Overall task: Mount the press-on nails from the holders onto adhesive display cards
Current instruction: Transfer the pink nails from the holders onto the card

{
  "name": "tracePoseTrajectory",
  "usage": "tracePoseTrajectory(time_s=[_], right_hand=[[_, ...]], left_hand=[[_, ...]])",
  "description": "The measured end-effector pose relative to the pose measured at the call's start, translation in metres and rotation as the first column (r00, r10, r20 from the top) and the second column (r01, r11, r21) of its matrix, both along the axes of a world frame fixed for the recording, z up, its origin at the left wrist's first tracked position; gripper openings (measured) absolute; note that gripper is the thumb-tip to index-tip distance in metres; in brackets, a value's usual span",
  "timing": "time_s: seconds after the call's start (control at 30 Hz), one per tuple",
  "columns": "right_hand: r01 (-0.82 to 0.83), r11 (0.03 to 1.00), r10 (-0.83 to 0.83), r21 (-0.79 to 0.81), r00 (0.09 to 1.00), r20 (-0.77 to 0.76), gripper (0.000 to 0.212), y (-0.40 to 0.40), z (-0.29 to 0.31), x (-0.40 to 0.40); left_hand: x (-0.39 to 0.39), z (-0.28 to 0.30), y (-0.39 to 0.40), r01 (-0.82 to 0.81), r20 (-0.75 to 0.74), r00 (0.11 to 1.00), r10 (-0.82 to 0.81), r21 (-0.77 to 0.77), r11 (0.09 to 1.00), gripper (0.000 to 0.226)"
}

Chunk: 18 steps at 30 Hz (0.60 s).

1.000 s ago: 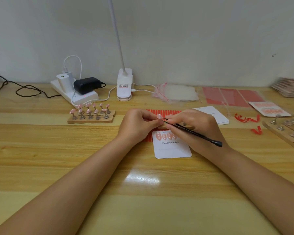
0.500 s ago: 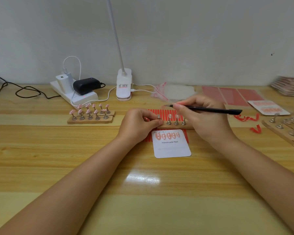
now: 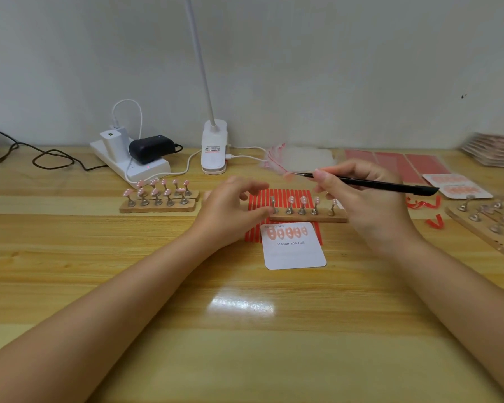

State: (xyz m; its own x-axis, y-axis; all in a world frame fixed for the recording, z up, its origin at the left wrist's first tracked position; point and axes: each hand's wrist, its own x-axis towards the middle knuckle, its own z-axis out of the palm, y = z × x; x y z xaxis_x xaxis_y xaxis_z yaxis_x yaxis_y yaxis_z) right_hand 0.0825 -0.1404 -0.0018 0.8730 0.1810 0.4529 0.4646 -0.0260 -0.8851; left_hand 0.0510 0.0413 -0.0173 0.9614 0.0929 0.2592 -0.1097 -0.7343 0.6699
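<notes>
A nail lifted off its stand, bound for the card.

The right hand [image 3: 358, 196] grips a slim black pick tool [image 3: 370, 184], long axis nearly level, tip pointing left with a blurred pale pink press-on nail [image 3: 288, 176] apparently on it, above the wooden holder strip [image 3: 309, 218]. The left hand [image 3: 233, 210] hovers loosely curled, holding nothing, its thumb beside the bare peg. Next, probably: lower the nail onto the white "Handmade Nail" display card [image 3: 294, 251], aligned with its printed ovals.

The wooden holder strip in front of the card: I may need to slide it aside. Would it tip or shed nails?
The wooden holder strip lies low and flat, so it probably slides without tipping. Its metal stands are thin and upright, so a jolt might topple them or loosen nails.
</notes>
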Motion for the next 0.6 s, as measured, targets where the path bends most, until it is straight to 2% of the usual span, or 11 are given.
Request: tracePoseTrajectory(time_s=[0.1, 0.2, 0.27, 0.33, 0.5, 0.6], right_hand=[[-0.042, 0.999, 0.042, -0.032, 0.999, 0.011, 0.008, -0.002, 0.005, -0.007], [-0.090, 0.992, 0.092, -0.092, 0.995, 0.026, 0.010, -0.005, 0.000, -0.019], [-0.088, 0.988, 0.095, -0.130, 0.994, 0.048, 0.015, -0.008, -0.006, -0.027], [-0.080, 0.980, 0.094, -0.180, 0.993, 0.072, 0.019, -0.010, -0.015, -0.035], [-0.076, 0.941, 0.145, -0.330, 0.971, 0.189, 0.024, -0.012, -0.028, -0.043], [-0.041, 0.913, 0.179, -0.405, 0.933, 0.311, 0.010, -0.013, -0.028, -0.043]], left_hand=[[-0.013, 0.007, 0.006, 0.068, 0.056, 0.996, -0.068, 0.005, 0.998, 0.018], [-0.029, 0.006, 0.011, 0.212, -0.005, 0.977, -0.212, 0.086, 0.974, 0.008], [-0.038, -0.002, 0.011, 0.275, -0.048, 0.962, -0.270, 0.175, 0.946, 0.010], [-0.043, -0.009, 0.011, 0.275, -0.036, 0.961, -0.274, 0.222, 0.935, 0.017], [-0.045, -0.018, 0.014, 0.228, 0.047, 0.969, -0.244, 0.221, 0.948, 0.023], [-0.044, -0.019, 0.014, 0.235, 0.081, 0.964, -0.252, 0.182, 0.955, 0.023]])
